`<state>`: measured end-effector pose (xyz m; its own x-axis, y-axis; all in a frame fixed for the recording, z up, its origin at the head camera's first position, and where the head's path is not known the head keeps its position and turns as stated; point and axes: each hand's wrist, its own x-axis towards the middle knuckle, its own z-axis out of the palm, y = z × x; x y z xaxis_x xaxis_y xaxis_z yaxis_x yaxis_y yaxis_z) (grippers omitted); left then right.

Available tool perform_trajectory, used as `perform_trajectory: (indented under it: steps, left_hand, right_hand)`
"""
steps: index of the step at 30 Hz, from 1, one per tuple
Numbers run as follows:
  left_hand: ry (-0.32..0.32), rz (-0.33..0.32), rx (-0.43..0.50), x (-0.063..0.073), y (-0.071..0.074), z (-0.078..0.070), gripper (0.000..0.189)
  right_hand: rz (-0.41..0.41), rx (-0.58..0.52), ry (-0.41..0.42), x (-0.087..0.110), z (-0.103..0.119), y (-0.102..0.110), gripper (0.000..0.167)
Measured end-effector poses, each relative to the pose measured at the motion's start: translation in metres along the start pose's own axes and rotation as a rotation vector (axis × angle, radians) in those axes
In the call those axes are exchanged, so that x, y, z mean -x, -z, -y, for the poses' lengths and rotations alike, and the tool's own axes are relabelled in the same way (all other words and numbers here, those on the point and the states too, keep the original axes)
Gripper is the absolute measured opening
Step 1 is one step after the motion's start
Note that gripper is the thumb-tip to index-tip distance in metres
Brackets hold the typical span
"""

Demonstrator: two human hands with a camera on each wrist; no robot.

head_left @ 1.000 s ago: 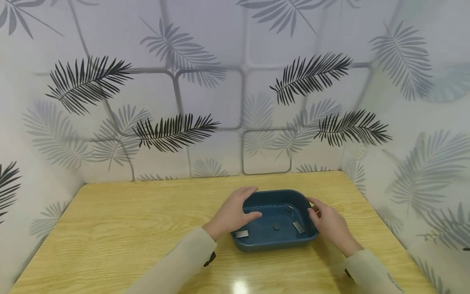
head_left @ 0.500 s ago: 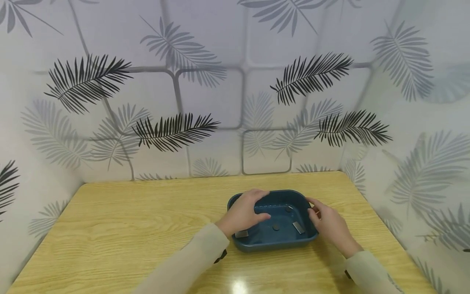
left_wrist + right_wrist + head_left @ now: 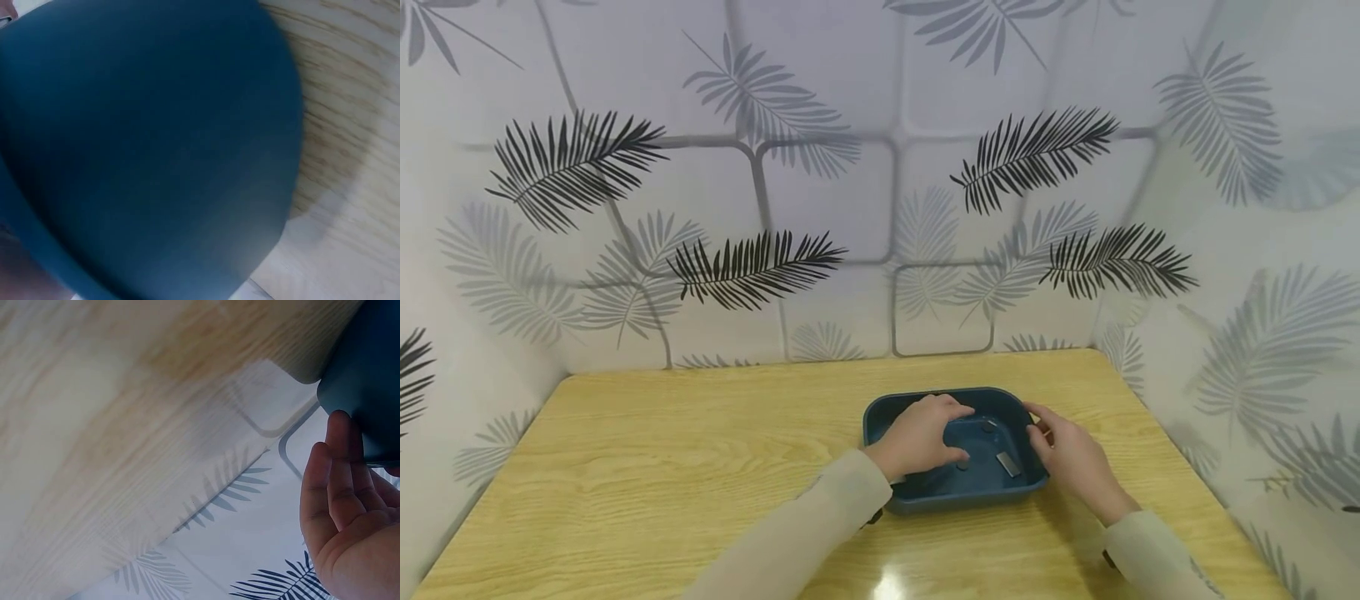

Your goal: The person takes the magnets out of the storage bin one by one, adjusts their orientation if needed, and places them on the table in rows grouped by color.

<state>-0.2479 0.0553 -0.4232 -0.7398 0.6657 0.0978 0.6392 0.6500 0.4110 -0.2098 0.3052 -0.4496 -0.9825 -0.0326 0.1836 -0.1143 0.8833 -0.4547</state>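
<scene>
A dark blue rectangular dish (image 3: 955,503) with rounded corners sits on the table. My left hand (image 3: 919,437) hangs over its left half, thumb and fingers spread apart with nothing between them. At the right rim, my right hand (image 3: 1075,458) holds the dish, thumb at the inner side and fingers along the outer wall; the right wrist view has these fingers (image 3: 337,469) against the wall. Inside lie a flat grey rectangular piece (image 3: 1008,464) and two small dark discs, one near the back (image 3: 989,426). My left hand partly covers the other disc (image 3: 962,465).
The wood-grain table (image 3: 662,467) extends well to the left of the dish. Behind it and on both sides stand walls with a leaf pattern (image 3: 827,308). The dish's blue wall (image 3: 156,137) fills most of the left wrist view.
My left hand has moved right, from the dish's left rim to over its interior, and now mostly covers a second grey rectangular piece. My right hand and the dish have stayed in place.
</scene>
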Motion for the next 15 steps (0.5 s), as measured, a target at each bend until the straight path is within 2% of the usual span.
perform_trajectory:
  steps: [4, 12, 15]
  left_hand:
    - [-0.005, 0.018, -0.017, -0.003, -0.004, -0.001, 0.062]
    - [0.012, 0.025, 0.011, -0.005, -0.014, 0.004, 0.059]
    - [0.013, 0.045, -0.012, -0.005, -0.020, 0.004, 0.057]
  right_hand:
    - [0.002, 0.003, -0.003, 0.000, -0.002, -0.001, 0.042]
    - [-0.008, 0.002, -0.005, -0.001, -0.003, -0.001, 0.041]
    - [0.004, -0.007, -0.011, 0.000, -0.003, -0.001, 0.042]
